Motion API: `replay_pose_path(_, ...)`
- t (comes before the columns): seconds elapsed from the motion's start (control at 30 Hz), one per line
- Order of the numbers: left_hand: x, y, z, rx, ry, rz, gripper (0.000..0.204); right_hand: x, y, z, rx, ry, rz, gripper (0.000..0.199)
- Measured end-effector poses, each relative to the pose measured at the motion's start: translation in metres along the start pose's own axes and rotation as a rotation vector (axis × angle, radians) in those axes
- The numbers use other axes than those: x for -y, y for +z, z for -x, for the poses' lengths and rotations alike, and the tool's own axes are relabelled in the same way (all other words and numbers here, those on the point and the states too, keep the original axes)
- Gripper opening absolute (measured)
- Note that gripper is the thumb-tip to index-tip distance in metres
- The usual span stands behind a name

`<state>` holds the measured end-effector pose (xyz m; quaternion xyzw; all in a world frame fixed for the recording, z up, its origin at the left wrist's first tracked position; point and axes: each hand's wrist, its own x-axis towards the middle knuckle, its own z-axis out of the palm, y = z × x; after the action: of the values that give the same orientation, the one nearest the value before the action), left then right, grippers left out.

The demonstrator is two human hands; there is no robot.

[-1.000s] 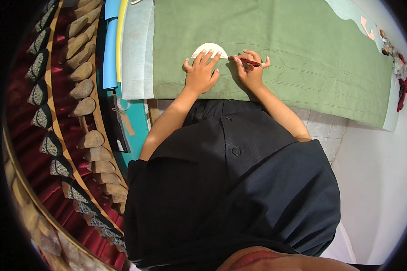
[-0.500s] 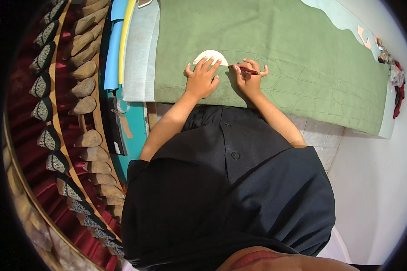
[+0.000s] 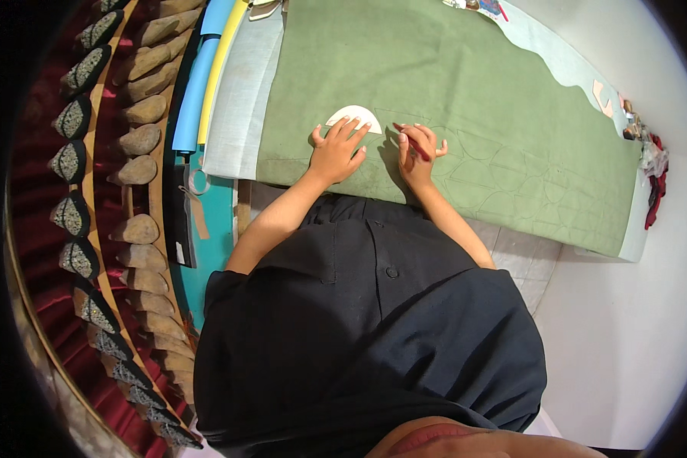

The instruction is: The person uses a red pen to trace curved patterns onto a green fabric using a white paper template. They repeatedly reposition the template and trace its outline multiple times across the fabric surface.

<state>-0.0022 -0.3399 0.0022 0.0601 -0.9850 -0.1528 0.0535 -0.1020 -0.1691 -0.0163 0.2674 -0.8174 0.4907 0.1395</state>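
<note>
A large green sheet of material (image 3: 404, 61) covers the table before me. My left hand (image 3: 333, 158) lies with spread fingers, its fingertips on a white half-round template (image 3: 354, 116) on the sheet. Just to the right, my right hand (image 3: 418, 164) is closed on a red pen (image 3: 420, 146), which is partly hidden by the fingers and slightly smeared. The pen is apart from the template's right corner. Thin drawn outlines (image 3: 504, 169) of curved, pointed shapes run across the sheet to the right of my right hand.
Racks on the left carry wooden shoe lasts (image 3: 140, 140) and dark, glittering shoe uppers (image 3: 72, 119). Blue rolls (image 3: 194, 99) and a yellow roll (image 3: 224, 57) lie along the table's left side, above a teal surface (image 3: 215, 217). A pale paper pattern (image 3: 603, 98) is at the far right.
My right hand has drawn the pen away from the template's right corner and turned it steeper. The left hand stays on the template. The whole view has shifted slightly.
</note>
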Motion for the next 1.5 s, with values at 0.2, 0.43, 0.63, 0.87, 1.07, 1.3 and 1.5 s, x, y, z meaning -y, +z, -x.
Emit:
replay_pose_path(0.2,0.016,-0.006,-0.012,-0.064,-0.153,0.104,0.047,-0.001,0.000,-0.001,-0.018,0.048,0.121,0.021)
replay_pose_path(0.43,0.035,-0.016,-0.032,-0.033,-0.142,0.110,0.045,-0.003,0.001,-0.006,0.027,0.130,0.104,0.024)
replay_pose_path(0.63,0.042,-0.019,-0.044,-0.033,-0.220,0.195,0.047,-0.004,0.002,-0.005,0.010,0.159,0.129,0.022)
replay_pose_path(0.87,0.053,-0.025,-0.054,-0.030,-0.282,0.197,0.049,0.001,-0.001,-0.006,0.036,0.208,0.140,0.020)
replay_pose_path(1.07,0.056,-0.024,-0.057,-0.054,-0.302,0.277,0.039,0.003,-0.002,-0.007,0.056,0.141,0.072,0.018)
replay_pose_path(1.3,0.057,-0.012,-0.049,-0.104,-0.276,0.219,0.036,0.008,-0.005,0.000,0.091,0.126,0.075,0.013)
replay_pose_path(1.5,0.055,0.000,-0.044,-0.171,-0.211,0.127,0.033,0.011,0.000,0.005,0.157,-0.006,0.065,0.008)
